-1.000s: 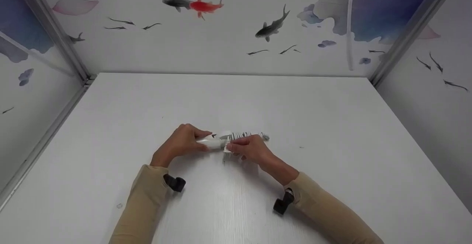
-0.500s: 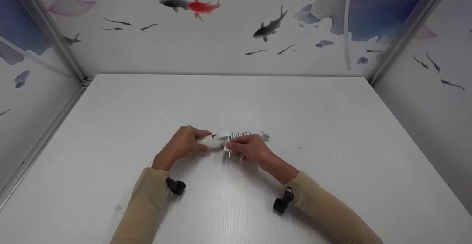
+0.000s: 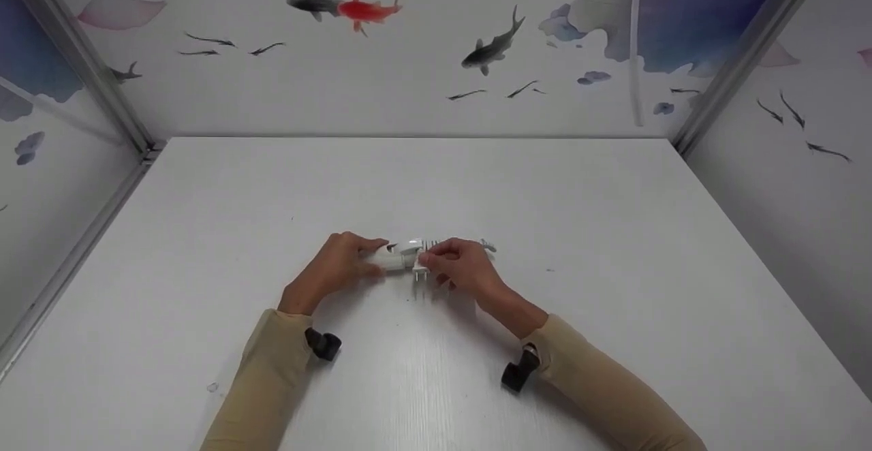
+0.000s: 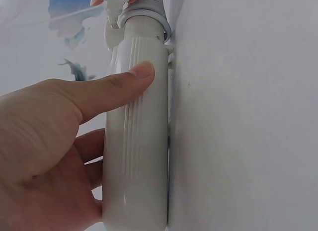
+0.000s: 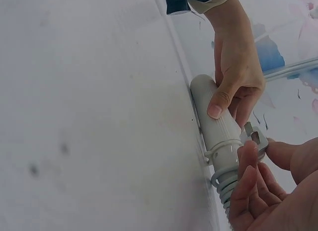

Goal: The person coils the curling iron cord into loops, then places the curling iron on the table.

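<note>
A white curling iron [image 3: 392, 262] with a smooth round handle lies across the middle of the table. My left hand [image 3: 334, 263] holds the handle, its thumb [image 4: 144, 72] along the ribbed side in the left wrist view. Pale cord [image 5: 226, 184] is wound in coils around the barrel, which my right hand partly hides in the head view. Between thumb and fingers, my right hand [image 3: 470, 267] pinches the white plug [image 5: 256, 136] beside the handle's end. The plug's metal pins [image 3: 419, 277] point toward my body.
The white table [image 3: 409, 185] extends around the hands, up to a back wall [image 3: 381, 90] printed with fish. Side walls with metal corner posts [image 3: 102, 63] stand left and right. A small mark [image 3: 212, 387] shows near the left sleeve.
My right hand and the plug have shifted slightly away from my body, and the pins show more clearly. The left hand keeps its grip on the handle. The head view has shifted slightly.
</note>
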Motion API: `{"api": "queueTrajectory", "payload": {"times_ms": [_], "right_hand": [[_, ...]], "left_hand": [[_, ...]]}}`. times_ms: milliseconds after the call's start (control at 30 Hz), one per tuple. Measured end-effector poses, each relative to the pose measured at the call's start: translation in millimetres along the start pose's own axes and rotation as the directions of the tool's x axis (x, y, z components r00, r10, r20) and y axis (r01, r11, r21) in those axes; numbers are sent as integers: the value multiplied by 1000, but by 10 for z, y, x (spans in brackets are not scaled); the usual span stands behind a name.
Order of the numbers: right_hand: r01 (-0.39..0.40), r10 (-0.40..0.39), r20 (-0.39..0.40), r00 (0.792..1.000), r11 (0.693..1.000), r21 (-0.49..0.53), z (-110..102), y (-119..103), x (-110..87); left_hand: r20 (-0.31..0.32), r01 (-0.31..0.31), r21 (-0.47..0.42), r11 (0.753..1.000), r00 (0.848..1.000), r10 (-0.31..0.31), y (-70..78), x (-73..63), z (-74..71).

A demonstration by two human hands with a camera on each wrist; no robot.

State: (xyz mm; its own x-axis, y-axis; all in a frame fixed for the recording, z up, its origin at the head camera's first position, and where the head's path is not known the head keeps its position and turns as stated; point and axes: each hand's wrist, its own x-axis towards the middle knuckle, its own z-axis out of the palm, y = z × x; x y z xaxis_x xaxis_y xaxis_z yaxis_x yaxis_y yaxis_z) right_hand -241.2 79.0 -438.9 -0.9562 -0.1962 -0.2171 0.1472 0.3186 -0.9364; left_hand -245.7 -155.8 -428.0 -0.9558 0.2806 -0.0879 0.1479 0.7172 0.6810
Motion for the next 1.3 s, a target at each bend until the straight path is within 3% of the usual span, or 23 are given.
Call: {"api": "queueTrajectory", "payload": {"times_ms": [200, 400, 633, 967, 1300], "right_hand": [[41, -40, 27, 999, 998, -43, -3, 14, 7], [101, -101, 7, 995, 987, -126, -60, -43, -16], [144, -151, -25, 988, 973, -182, -135, -87, -30], [149, -136, 67, 988, 956, -254, -114, -96, -36], [119, -114, 34, 993, 975, -189, -110, -133, -1]], "left_hand": [[19, -13, -10, 1000, 1000, 13, 0, -23, -16], [26, -9, 1, 1000, 1000, 9, 6, -40, -26], [25, -71, 29, 997, 997, 70, 10, -55, -72], [32, -39, 14, 999, 999, 38, 16, -40, -55], [55, -59, 15, 998, 997, 58, 25, -33, -54]]}}
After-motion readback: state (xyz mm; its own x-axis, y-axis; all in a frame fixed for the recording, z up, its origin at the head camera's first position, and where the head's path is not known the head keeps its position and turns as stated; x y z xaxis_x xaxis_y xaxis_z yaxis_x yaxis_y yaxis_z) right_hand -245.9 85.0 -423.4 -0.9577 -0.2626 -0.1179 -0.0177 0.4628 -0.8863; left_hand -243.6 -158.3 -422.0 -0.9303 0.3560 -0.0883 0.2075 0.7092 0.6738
